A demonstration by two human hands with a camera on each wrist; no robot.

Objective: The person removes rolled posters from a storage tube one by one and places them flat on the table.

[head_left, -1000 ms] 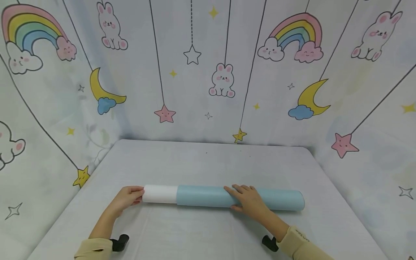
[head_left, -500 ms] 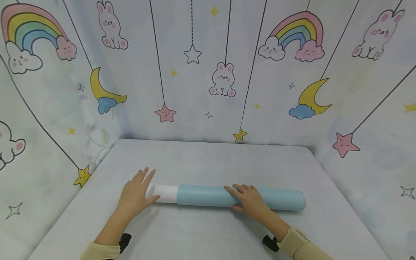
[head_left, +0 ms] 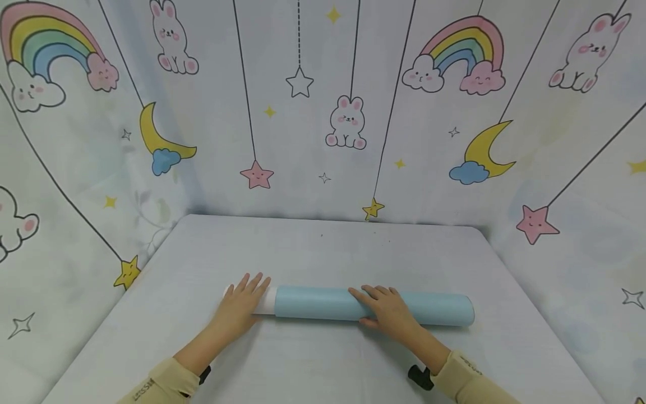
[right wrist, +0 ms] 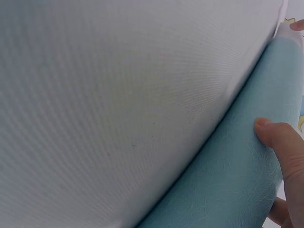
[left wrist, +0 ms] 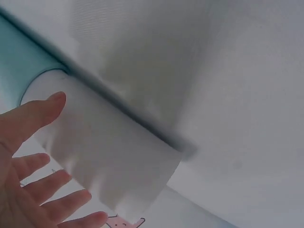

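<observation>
A long light blue roll [head_left: 318, 303] lies crosswise on the table, with a white tube [head_left: 266, 301] sticking out of its left end. My left hand [head_left: 238, 310] is over the white tube, fingers spread and pointing away. In the left wrist view its thumb [left wrist: 56, 102] lies across the tube's near side, while the other fingers [left wrist: 66, 205] reach along the far side. My right hand [head_left: 386, 310] holds the blue roll right of its middle. In the right wrist view the thumb [right wrist: 278, 137] presses the near side and a finger shows beyond the far side.
A white cloth covers the table [head_left: 323, 365]. Behind it and at both sides hangs a pale curtain [head_left: 212, 112] printed with rabbits, stars and rainbows. Black wrist mounts [head_left: 420, 377] show at the beige sleeves [head_left: 469, 379].
My left hand has left the white tube's end, lifted with fingers spread, and moved right over the tube. My right hand and the blue roll have stayed put.
</observation>
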